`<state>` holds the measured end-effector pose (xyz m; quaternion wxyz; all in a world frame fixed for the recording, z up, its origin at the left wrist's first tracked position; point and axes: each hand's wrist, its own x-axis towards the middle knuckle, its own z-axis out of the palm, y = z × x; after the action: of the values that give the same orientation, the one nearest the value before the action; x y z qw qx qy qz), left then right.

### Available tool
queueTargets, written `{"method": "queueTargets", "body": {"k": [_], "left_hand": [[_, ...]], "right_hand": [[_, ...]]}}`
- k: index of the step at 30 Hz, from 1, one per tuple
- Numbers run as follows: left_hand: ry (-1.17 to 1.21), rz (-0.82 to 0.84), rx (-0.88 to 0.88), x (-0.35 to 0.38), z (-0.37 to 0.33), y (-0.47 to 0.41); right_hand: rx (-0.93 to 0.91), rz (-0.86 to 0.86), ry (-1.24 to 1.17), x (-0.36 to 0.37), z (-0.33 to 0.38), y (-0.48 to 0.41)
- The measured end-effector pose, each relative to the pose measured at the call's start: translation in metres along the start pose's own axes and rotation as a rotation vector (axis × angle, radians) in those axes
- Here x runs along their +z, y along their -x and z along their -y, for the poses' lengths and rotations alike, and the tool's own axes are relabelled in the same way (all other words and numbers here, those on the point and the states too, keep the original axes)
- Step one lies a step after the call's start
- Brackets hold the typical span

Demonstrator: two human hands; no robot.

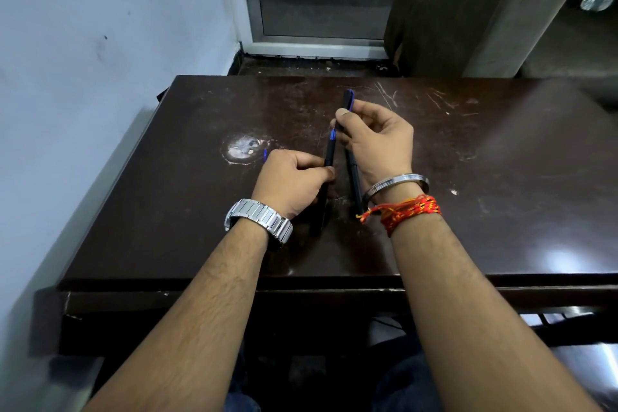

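Note:
Over the middle of a dark brown table (167, 211), each of my hands holds a dark pen with blue trim. My left hand (291, 181), with a metal watch on its wrist, pinches one pen (329, 154) between thumb and fingers; its blue tip points away from me. My right hand (378, 140), with a steel bangle and red threads at the wrist, grips the other pen (353, 177), whose blue-clipped cap (348, 100) sticks out above the fingers. The two pens stand close together, nearly parallel. A small blue piece (265, 154) shows just left of my left hand's knuckles.
The tabletop is scratched, with a worn pale patch (241, 148) left of my hands. A bluish wall (83, 60) runs along the table's left side. Beyond the far edge are a metal-framed door (317, 10) and a brown cabinet (451, 10).

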<state>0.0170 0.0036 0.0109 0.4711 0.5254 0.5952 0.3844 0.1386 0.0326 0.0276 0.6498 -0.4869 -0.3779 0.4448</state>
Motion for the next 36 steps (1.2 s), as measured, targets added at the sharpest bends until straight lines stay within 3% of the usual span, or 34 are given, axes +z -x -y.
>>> {"method": "queueTargets", "body": {"k": [10,19,25,31,36], "left_hand": [[0.008,0.003,0.001,0.0000,0.0017,-0.0017],[0.034,-0.101,0.122,-0.0026,-0.0010,-0.0006],[0.142,-0.054,0.037,-0.0036,-0.0022,0.0020],[0.148,-0.042,0.038,-0.0034,0.0002,-0.0008],[0.267,0.027,-0.026,-0.0036,-0.0032,0.0015]], "right_hand": [[0.011,0.020,-0.010,-0.0014,0.0004,0.0018],[0.055,0.187,0.130,0.0025,-0.0026,0.0075],[0.005,0.320,0.243,-0.0002,-0.0046,0.0044],[-0.022,0.272,0.373,-0.0017,-0.0062,0.0025],[0.039,0.267,0.304,-0.0032,-0.0040,-0.0004]]}}
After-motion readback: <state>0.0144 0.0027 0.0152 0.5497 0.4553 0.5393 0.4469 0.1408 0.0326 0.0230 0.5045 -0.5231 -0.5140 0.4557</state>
